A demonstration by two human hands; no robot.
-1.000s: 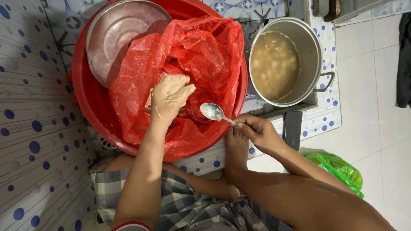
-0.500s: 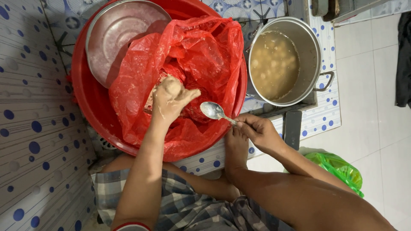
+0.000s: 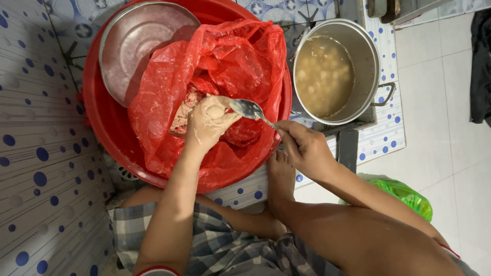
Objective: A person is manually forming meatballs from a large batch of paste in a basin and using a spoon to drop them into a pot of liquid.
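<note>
Squeezing a lump of pale, sticky paste, the left hand is curled almost shut above the crinkly red plastic bag. The right hand pinches the handle of a shiny metal spoon with closed fingers.

A moment ago the spoon waited low at 5 o'clock of the left hand, apart from it. Now the spoon's bowl has come up to 2 o'clock and touches the paste at the top of the fist. The left hand has also slid up a bit and closed tighter, so a blob looks ready to be scooped off.

More pinkish paste lies in the bag, which sits in the big round red plastic tub. An empty silver metal bowl leans at 11 o'clock in the tub. The steel pot of cloudy broth stands at 2 o'clock, with pale lumps floating inside.
</note>
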